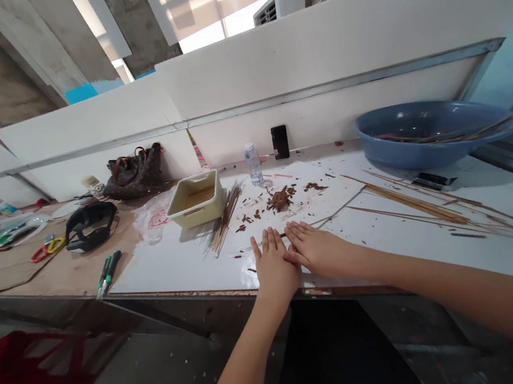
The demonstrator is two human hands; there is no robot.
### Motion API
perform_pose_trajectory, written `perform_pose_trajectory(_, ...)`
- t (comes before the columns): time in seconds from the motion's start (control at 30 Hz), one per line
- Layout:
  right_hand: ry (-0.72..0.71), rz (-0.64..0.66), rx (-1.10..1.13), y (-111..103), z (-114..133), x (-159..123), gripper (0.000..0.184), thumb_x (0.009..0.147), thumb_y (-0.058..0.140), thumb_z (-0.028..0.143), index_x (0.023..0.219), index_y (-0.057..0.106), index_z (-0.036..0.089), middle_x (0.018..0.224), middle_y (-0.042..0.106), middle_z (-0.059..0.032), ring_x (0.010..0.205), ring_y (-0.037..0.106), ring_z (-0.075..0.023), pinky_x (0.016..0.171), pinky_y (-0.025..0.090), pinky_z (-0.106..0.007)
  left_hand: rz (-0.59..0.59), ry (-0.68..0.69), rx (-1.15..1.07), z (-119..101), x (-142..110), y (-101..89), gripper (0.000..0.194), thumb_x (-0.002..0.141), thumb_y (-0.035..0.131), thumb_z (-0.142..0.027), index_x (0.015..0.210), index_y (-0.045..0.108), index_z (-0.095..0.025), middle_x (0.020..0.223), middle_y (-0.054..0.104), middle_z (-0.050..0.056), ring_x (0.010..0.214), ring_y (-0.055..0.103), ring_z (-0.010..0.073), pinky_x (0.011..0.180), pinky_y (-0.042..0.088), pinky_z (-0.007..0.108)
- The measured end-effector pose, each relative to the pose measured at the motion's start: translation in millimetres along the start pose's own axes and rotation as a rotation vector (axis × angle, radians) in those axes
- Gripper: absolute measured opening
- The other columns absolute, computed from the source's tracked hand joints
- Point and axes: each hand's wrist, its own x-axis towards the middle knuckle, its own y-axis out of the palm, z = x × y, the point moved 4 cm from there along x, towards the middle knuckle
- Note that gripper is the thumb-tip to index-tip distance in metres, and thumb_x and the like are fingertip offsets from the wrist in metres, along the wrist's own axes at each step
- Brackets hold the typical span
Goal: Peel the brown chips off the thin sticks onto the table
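Observation:
My left hand (273, 266) and my right hand (318, 249) lie flat and empty on a white board (176, 274), near the bench's front edge, their edges touching. Just beyond my fingertips sits a brown lump (280, 200) among scattered brown chips (315, 187). A bundle of thin brown sticks (224, 220) lies to the left of my left hand. More long sticks (411, 205) fan out to the right, beyond my right hand.
A cream plastic tray (195, 200) holds brownish liquid. A blue basin (433, 133) with sticks, a water bottle (254, 163) and a phone (280, 142) stand along the back wall. A handbag (134, 174), scissors (47, 248), and green-handled tools (108, 272) lie left. A red stool (23, 382) stands on the floor.

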Motion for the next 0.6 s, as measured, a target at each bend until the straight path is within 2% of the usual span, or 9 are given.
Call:
perform_pose_trajectory(0.13,0.012,0.001,0.002,-2,-8,15,0.074,0.118,0.035,0.054,0.167,0.049,0.000,0.171,0.047,-0.0318,0.165,0.042,-0.0407,0.135,0.037,-0.062,0.008,-0.028,-0.019,4,20,-2.4,0.063,0.115,0.034,-0.035,0.172,0.046,-0.010,0.177,0.041,0.022,0.171,0.032,0.0350,0.141,0.012,0.067)
perform_pose_trajectory(0.27,-0.020,-0.031,-0.009,0,-4,2,0.078,0.117,0.036,0.059,0.169,0.048,0.001,0.172,0.046,-0.0311,0.164,0.043,-0.0399,0.135,0.037,-0.061,-0.042,0.012,-0.019,4,6,-1.3,0.062,0.115,0.033,-0.033,0.170,0.047,-0.009,0.175,0.046,0.021,0.169,0.036,0.0350,0.141,0.012,0.069)
perform_pose_trajectory(0.37,-0.024,-0.015,-0.013,-3,1,-4,0.081,0.117,0.037,0.059,0.167,0.047,-0.003,0.171,0.044,-0.0340,0.164,0.043,-0.0411,0.135,0.038,-0.062,-0.024,0.024,-0.009,4,-1,-2.9,0.062,0.116,0.032,-0.032,0.169,0.048,-0.005,0.174,0.046,0.022,0.170,0.035,0.0352,0.141,0.013,0.069)
perform_pose_trajectory(0.47,-0.009,0.026,-0.019,-8,2,1,0.078,0.118,0.036,0.055,0.166,0.048,-0.006,0.170,0.043,-0.0352,0.164,0.043,-0.0409,0.136,0.036,-0.060,0.018,0.010,-0.004,4,5,-6.4,0.062,0.116,0.031,-0.033,0.168,0.048,-0.003,0.175,0.044,0.023,0.170,0.033,0.0354,0.141,0.013,0.068)
perform_pose_trajectory(0.6,0.000,0.020,-0.010,-10,-1,6,0.074,0.118,0.038,0.053,0.167,0.048,-0.001,0.171,0.044,-0.0322,0.165,0.041,-0.0401,0.136,0.036,-0.060,0.012,0.005,-0.003,5,13,-8.0,0.060,0.116,0.033,-0.032,0.167,0.052,-0.007,0.174,0.047,0.022,0.169,0.035,0.0357,0.141,0.014,0.068)
